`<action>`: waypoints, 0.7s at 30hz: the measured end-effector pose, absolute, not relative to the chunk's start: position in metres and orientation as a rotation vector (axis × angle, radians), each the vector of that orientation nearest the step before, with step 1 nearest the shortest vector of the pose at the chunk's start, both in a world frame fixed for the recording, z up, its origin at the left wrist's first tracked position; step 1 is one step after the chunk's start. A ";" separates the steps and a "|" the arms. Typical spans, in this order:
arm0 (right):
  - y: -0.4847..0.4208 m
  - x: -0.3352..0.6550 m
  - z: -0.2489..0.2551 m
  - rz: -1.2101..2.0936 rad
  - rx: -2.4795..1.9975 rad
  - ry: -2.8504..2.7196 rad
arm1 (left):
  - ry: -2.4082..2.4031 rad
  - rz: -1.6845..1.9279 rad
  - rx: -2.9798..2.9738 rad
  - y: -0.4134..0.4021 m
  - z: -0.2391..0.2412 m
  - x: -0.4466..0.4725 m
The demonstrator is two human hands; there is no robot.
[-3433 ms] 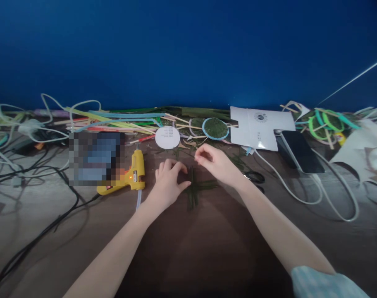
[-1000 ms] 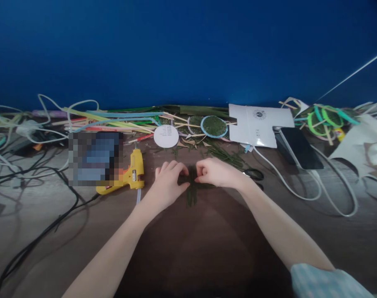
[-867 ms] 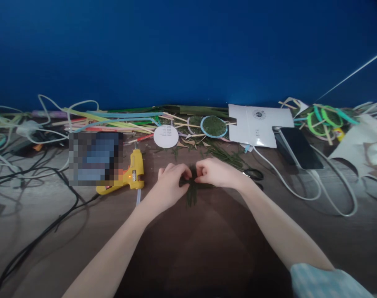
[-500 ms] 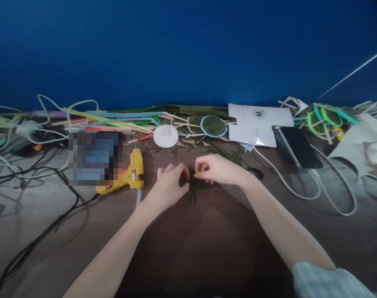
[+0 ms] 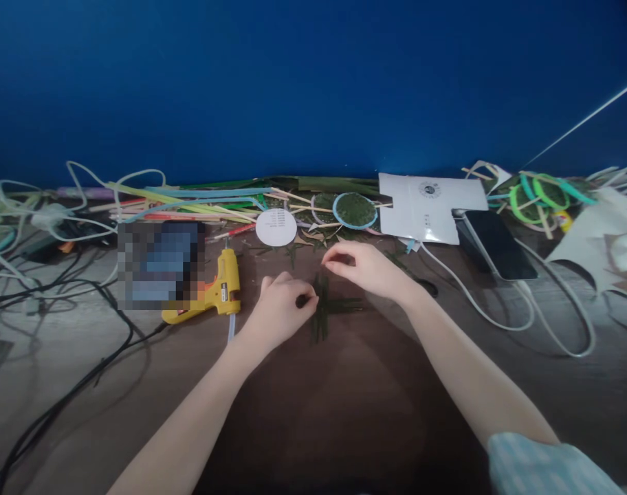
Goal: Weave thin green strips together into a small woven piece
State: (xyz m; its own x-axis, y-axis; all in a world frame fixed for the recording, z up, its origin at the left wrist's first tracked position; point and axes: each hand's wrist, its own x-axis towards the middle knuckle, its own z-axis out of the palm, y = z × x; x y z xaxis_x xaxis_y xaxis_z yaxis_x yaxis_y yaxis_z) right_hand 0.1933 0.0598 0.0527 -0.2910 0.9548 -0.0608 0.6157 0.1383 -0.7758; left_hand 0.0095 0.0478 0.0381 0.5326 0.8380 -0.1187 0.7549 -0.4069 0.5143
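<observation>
The thin green strips (image 5: 321,322) lie crossed over each other on the brown table (image 5: 313,412), between and just below the two hands. The left hand (image 5: 283,311) is at their left side, thumb and finger very close together; I cannot tell if it pinches a strip. The right hand (image 5: 366,268) is just above them, with a narrow gap at its fingertips; I cannot tell if it holds anything. A yellow glue gun (image 5: 227,283) lies near the left hand.

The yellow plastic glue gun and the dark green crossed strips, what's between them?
In the head view, brown tabletop and then the person's left hand lie between the glue gun and the strips.
</observation>
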 end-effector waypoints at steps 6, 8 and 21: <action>0.061 0.191 0.032 0.826 -1.500 -2.171 | 1.295 0.180 2.258 0.048 0.041 0.008; 0.060 0.189 0.030 0.843 -1.472 -2.178 | 1.305 0.179 2.263 0.049 0.040 0.007; 0.055 0.180 0.052 1.172 -1.246 -2.024 | 1.312 0.209 2.229 0.049 0.040 0.006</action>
